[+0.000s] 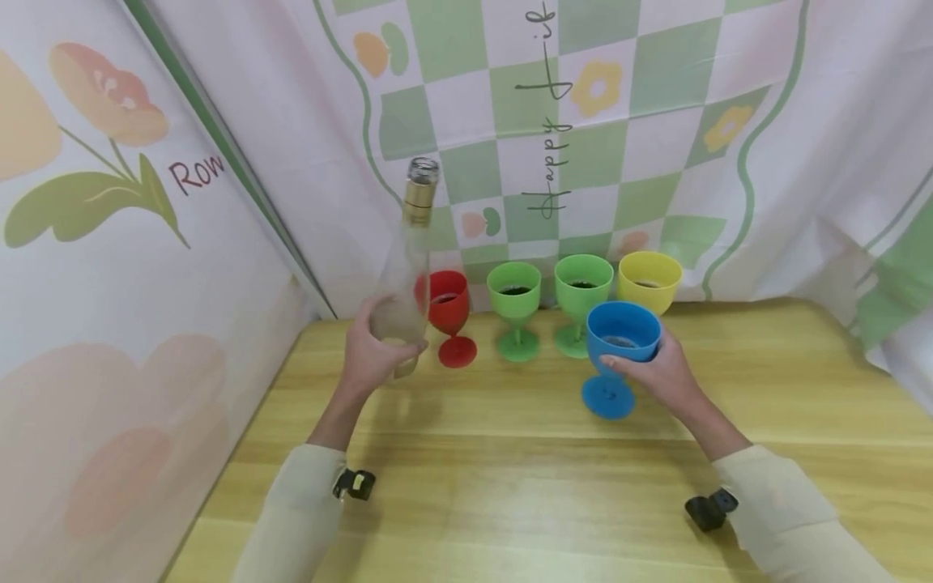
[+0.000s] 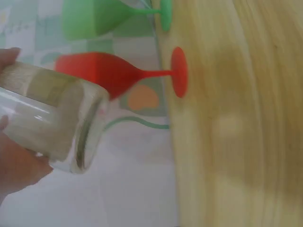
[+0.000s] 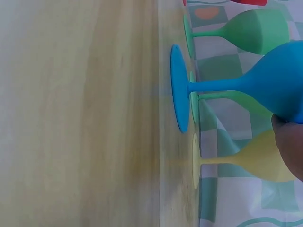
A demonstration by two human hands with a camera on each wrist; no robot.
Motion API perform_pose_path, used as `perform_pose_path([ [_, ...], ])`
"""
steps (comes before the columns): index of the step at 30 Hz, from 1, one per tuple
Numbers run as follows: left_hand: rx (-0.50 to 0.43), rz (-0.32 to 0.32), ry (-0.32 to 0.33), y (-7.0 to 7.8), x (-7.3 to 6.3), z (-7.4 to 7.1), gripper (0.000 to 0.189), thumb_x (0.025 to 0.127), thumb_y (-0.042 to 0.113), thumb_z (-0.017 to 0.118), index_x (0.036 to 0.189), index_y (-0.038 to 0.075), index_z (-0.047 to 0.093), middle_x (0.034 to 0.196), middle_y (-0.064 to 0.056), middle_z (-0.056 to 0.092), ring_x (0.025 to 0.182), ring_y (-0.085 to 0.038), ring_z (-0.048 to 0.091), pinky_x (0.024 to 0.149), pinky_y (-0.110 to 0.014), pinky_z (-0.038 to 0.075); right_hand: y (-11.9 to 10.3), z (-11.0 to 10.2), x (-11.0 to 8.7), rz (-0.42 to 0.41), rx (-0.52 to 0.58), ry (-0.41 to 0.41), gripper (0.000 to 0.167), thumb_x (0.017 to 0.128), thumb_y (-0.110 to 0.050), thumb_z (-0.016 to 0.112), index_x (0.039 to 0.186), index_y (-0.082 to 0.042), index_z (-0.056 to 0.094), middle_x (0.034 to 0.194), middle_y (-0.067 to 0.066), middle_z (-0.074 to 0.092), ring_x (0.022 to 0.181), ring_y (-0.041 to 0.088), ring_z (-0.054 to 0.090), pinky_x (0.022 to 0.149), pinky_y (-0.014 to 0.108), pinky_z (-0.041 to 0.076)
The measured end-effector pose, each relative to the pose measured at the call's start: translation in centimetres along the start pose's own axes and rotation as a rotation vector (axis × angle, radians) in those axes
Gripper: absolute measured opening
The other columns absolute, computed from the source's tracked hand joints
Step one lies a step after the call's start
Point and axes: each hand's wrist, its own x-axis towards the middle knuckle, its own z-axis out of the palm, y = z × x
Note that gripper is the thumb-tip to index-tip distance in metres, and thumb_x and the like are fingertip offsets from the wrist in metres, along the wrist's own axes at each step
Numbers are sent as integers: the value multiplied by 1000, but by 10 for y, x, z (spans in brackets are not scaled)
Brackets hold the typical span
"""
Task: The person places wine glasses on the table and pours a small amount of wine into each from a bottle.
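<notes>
My left hand (image 1: 372,348) grips a clear glass bottle (image 1: 397,291) round its lower part. The bottle tilts slightly, its gold-banded neck up, and its base (image 2: 85,132) is off the table in the left wrist view. A red goblet (image 1: 448,308) stands just right of it. My right hand (image 1: 659,368) holds a blue goblet (image 1: 623,324) by its bowl, thumb on the near side; dark liquid shows inside. Whether its foot (image 3: 180,90) touches the table, I cannot tell. Behind it are a green goblet (image 1: 583,287) and a yellow goblet (image 1: 650,279); another green goblet (image 1: 514,291) stands left of them.
The red, green and yellow goblets line the back of the wooden table (image 1: 466,486), each with some dark liquid. A patterned curtain (image 1: 525,121) hangs right behind them. A flowered panel (image 1: 146,324) borders the table's left side.
</notes>
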Motion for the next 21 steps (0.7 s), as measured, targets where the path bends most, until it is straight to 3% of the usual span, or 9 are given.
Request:
perform_pose_path([
  [4, -67, 1, 67, -11, 4, -1, 84, 68, 8, 89, 143, 10, 50, 137, -19, 55, 120, -32, 54, 101, -53, 49, -2, -3, 0, 14, 11, 8, 72, 88, -5, 74, 149, 1, 36, 127, -19, 48, 112, -6, 49, 86, 6, 46],
  [8, -41, -21, 104, -22, 8, -1, 86, 68, 11, 91, 143, 9, 49, 140, -20, 55, 124, -33, 54, 103, -51, 48, -6, -11, 0, 4, 7, 31, 71, 88, -3, 73, 148, 3, 35, 124, -24, 48, 111, -7, 49, 86, 5, 45],
  [12, -12, -83, 112, -35, 13, -1, 88, 68, 12, 91, 145, 8, 49, 142, -22, 55, 128, -37, 54, 106, -53, 48, -11, -27, 0, -11, -14, 57, 69, 87, -1, 73, 146, 1, 37, 121, -27, 49, 109, -7, 50, 84, 4, 46],
  [17, 20, -182, 129, -51, 17, -2, 90, 69, 10, 89, 148, 7, 46, 147, -23, 51, 134, -38, 50, 112, -54, 45, -8, -55, -3, -5, -51, 90, 61, 90, -3, 70, 143, -13, 42, 120, -28, 50, 106, -5, 49, 82, 5, 45],
  [21, 23, -206, 141, -61, 22, -2, 91, 70, 11, 88, 149, 6, 44, 147, -24, 50, 134, -40, 50, 112, -54, 44, -1, -83, -2, 4, -64, 165, 55, 92, -4, 68, 136, -27, 44, 117, -27, 52, 104, -5, 50, 82, 4, 44],
])
